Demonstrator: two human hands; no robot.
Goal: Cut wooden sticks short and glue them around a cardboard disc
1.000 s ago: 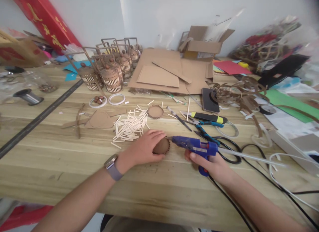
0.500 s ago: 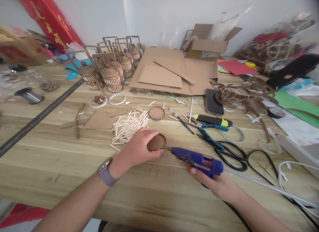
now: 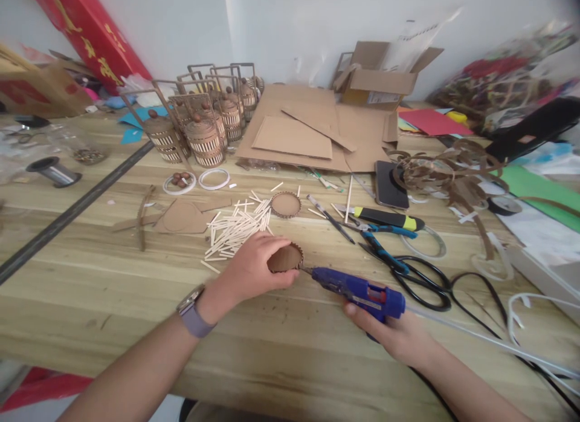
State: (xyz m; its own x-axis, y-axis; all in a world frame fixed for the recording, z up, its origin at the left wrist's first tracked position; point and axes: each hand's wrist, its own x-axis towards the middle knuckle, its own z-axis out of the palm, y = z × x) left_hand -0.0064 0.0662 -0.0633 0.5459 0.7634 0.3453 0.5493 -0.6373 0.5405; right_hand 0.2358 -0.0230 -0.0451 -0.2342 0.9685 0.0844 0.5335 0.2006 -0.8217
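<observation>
My left hand (image 3: 254,268) grips a small round brown cardboard disc with a scalloped rim (image 3: 285,258), tilted up off the wooden table (image 3: 113,307). My right hand (image 3: 392,334) is closed round the handle of a blue hot glue gun (image 3: 357,287). The gun's nozzle touches the disc's lower right edge. A pile of short pale wooden sticks (image 3: 235,227) lies just beyond my left hand. A second scalloped disc (image 3: 285,204) lies flat behind it.
Several small brown lantern models (image 3: 199,132) stand at the back left beside flat cardboard sheets (image 3: 294,135) and an open box (image 3: 376,77). Black scissors (image 3: 421,283), blue pliers (image 3: 378,249), a yellow-black knife (image 3: 385,217), a phone (image 3: 389,185) and cardboard strips (image 3: 448,171) lie to the right.
My left hand has lifted and tilted the disc off the table. The glue gun dropped lower and its nozzle now meets the disc's edge. Little moved over the last half second.
</observation>
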